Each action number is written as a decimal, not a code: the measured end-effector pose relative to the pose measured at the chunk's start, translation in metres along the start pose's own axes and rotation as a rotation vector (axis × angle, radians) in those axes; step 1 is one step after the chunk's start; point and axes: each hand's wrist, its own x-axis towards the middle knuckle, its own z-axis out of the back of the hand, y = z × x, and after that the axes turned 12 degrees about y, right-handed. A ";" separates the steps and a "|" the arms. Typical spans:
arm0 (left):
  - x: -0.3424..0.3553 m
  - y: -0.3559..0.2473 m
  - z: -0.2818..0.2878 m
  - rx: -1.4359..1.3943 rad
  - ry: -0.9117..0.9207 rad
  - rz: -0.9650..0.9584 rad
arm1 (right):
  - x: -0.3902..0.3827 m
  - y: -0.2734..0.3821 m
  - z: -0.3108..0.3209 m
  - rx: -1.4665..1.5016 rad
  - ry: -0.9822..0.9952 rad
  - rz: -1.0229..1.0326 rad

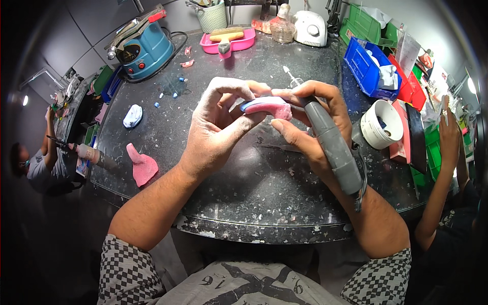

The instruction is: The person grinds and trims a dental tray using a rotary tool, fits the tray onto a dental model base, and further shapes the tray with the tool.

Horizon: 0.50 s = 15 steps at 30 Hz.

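Note:
My left hand (216,127), dusted with white powder, grips a curved pink piece with a pale blue layer (265,107) between thumb and curled fingers above the bench. My right hand (320,127) holds a grey rotary handpiece (331,146) with a cord at its back end; its thumb and fingertips are at the pink piece's right end, and the tool's tip is not clearly visible. On the bench to the left lie another pink piece (144,170), a pale blue lump (132,116) and several small blue-and-white bits (157,105).
Around the black bench (254,203) stand a teal machine (142,58), pink tray (244,47), white device (310,29), clear bottle (282,31), coloured bins (358,61) and white tub (381,124). Co-workers (43,162) work at left and at right (447,142).

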 end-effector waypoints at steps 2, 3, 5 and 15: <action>0.002 -0.003 -0.004 0.046 0.018 0.004 | 0.000 -0.001 0.008 -0.234 0.118 0.112; 0.002 -0.005 -0.005 0.098 0.032 0.009 | 0.000 -0.001 0.011 -0.234 0.116 0.112; 0.002 -0.006 0.004 -0.101 0.151 0.075 | 0.003 0.002 0.013 -0.316 0.191 0.211; 0.007 -0.010 -0.004 -0.532 0.027 0.453 | 0.005 -0.001 0.020 -0.103 0.098 0.031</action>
